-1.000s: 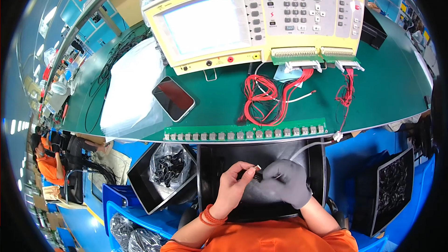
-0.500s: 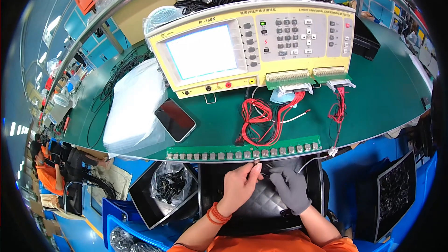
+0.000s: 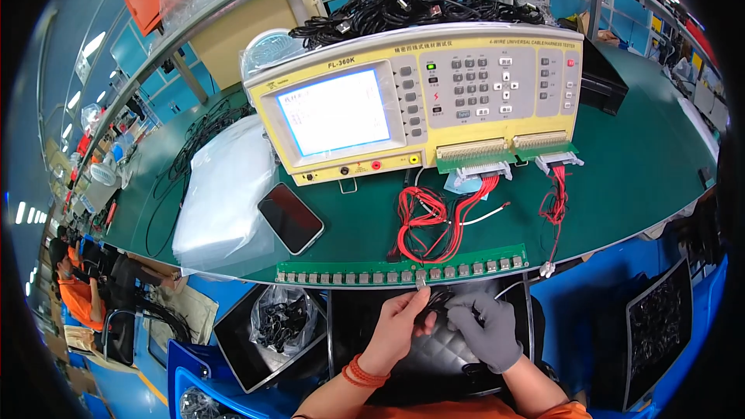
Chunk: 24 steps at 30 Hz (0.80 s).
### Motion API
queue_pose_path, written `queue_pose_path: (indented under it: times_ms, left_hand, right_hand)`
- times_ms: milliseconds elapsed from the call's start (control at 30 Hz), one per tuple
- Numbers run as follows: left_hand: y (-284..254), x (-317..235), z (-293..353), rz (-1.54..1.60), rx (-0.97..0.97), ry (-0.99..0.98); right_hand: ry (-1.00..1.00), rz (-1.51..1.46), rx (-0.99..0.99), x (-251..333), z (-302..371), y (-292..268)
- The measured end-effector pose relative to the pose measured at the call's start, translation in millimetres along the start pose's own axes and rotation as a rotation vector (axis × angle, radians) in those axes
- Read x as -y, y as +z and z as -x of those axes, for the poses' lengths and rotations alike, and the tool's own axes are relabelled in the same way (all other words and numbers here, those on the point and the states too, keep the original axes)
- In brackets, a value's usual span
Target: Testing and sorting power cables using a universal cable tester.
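My bare left hand (image 3: pixel 397 327), with a red bead bracelet at the wrist, pinches a metal-ended USB plug (image 3: pixel 421 283) at the front edge of a long green circuit board (image 3: pixel 372 278) lined with metal sockets. The plug's tip meets a socket near the board's middle; how deep it sits I cannot tell. A black cable (image 3: pixel 441 297) hangs in loops between my hands. My right hand (image 3: pixel 489 332), in a grey glove, is closed beside those loops, and its fingertips hide what they hold. A whitish cable (image 3: pixel 510 289) runs from behind the glove to a white connector (image 3: pixel 548 269).
A yellow cable tester (image 3: pixel 419 101) with a lit screen stands on the green table (image 3: pixel 349 209). Red wires (image 3: pixel 423 217) run from it. A phone (image 3: pixel 291 219) and plastic sheets (image 3: pixel 229 194) lie left. Bins of cables (image 3: pixel 283 318) flank my lap; a person (image 3: pixel 77 295) sits far left.
The view has shifted slightly. My left hand has turned the plug upright against the board's sockets and its lower fingers have loosened. The black cable loops show more between my hands. Writing has appeared on the tester's screen.
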<state>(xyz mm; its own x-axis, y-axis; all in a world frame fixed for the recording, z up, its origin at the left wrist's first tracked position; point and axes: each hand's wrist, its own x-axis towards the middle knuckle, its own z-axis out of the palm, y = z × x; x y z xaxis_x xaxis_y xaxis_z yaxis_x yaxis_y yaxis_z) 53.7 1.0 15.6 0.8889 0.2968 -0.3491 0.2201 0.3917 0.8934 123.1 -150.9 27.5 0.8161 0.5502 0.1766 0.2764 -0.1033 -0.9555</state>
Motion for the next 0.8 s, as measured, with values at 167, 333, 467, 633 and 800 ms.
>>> queue_pose_path:
  times_ms: [167, 333, 467, 633, 800]
  left_hand:
    - [-7, -7, -3, -0.396, -0.03, 0.125]
    - [-7, -22, -6, 0.255, 0.11, -0.131]
    - [0, -30, -5, 0.363, 0.044, -0.198]
    - [-12, -25, 13, -0.158, 0.23, -0.027]
    - [-47, 1, 60, -0.926, 0.085, 0.252]
  right_hand:
    - [-0.016, 0.048, 0.053, 2, 2, -2]
    - [0.238, -0.172, 0.095, 19, 4, 1]
    - [-0.004, -0.027, 0.042, 30, -2, 0]
    - [-0.023, 0.107, 0.086, 29, 4, 0]
    - [-0.045, 0.013, 0.253, 17, 25, 31]
